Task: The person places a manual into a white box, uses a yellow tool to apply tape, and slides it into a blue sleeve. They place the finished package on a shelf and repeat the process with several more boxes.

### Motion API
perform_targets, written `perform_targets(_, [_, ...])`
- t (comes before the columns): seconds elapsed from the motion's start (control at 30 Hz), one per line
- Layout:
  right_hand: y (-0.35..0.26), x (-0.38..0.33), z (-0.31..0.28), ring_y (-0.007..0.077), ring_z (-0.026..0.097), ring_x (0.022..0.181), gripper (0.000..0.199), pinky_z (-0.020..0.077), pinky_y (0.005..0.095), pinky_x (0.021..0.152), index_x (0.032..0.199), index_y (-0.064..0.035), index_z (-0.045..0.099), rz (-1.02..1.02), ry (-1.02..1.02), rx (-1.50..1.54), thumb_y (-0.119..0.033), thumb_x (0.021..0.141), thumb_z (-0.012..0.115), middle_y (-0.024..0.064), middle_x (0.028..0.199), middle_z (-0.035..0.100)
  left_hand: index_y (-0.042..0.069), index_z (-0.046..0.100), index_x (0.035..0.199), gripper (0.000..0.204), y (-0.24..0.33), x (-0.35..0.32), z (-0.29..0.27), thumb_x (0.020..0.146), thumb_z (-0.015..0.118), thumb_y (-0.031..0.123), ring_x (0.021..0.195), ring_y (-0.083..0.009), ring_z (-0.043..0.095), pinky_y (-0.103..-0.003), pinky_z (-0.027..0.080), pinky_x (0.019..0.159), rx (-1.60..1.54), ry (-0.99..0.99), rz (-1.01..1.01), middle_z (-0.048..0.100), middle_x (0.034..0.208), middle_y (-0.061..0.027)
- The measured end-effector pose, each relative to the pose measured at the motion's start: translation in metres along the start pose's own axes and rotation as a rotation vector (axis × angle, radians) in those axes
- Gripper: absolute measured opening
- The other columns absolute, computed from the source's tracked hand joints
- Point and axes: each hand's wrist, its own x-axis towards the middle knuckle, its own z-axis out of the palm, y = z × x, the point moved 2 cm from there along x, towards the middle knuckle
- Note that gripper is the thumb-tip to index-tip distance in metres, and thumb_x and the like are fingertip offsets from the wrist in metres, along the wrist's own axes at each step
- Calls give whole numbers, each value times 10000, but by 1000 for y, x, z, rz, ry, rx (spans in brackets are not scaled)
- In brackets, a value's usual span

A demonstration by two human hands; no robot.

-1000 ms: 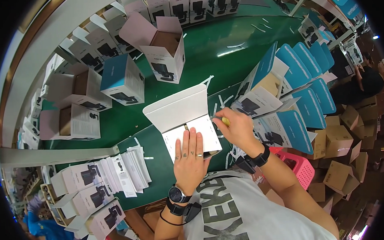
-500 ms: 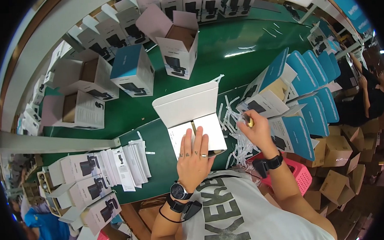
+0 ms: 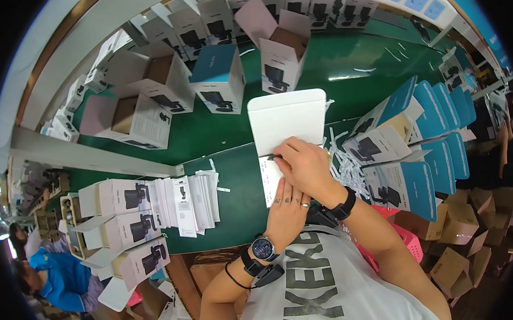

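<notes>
In front of me a white carton (image 3: 287, 118) stands on the green table with its lid raised. My left hand (image 3: 288, 214) lies on the carton's near part, fingers stretched out and partly under my right hand. My right hand (image 3: 304, 165) is closed above the carton's middle, near the lid's hinge line. A small dark-ended object (image 3: 272, 157) sticks out from its fingertips; its kind is mostly hidden. A heap of white paper strips (image 3: 348, 166) lies to the right of the carton.
Open white-and-teal boxes (image 3: 409, 190) crowd the right side. At left sits a row of folded white leaflets (image 3: 204, 199) beside several product boxes (image 3: 128, 228). More boxes (image 3: 219, 81) line the far side. A pink basket (image 3: 406, 239) is low at right, near brown cartons (image 3: 453, 266).
My right hand has come left from beside the paper strips to over the carton, holding the small object. My left hand stays on the carton. The whole view has shifted.
</notes>
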Motion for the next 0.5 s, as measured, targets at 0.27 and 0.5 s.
perform_targets(0.27, [-9, -3, 11, 272, 699, 789, 154, 567, 382, 689, 938, -121, 729, -126, -87, 269, -155, 802, 793, 30, 893, 689, -32, 617, 1284, 429, -3, -10, 4, 894, 579, 141, 1266, -422, 558, -535, 369, 1166, -124, 33, 5, 603, 1285, -257])
perform_targets(0.5, [-12, 3, 13, 310, 696, 836, 249, 567, 378, 716, 993, -85, 706, -70, -223, 133, -149, 776, 809, 100, 927, 695, -30, 618, 1276, 428, 3, -8, 3, 881, 583, 131, 1213, -397, 579, -507, 409, 1117, -137, 81, -17, 621, 1264, -227])
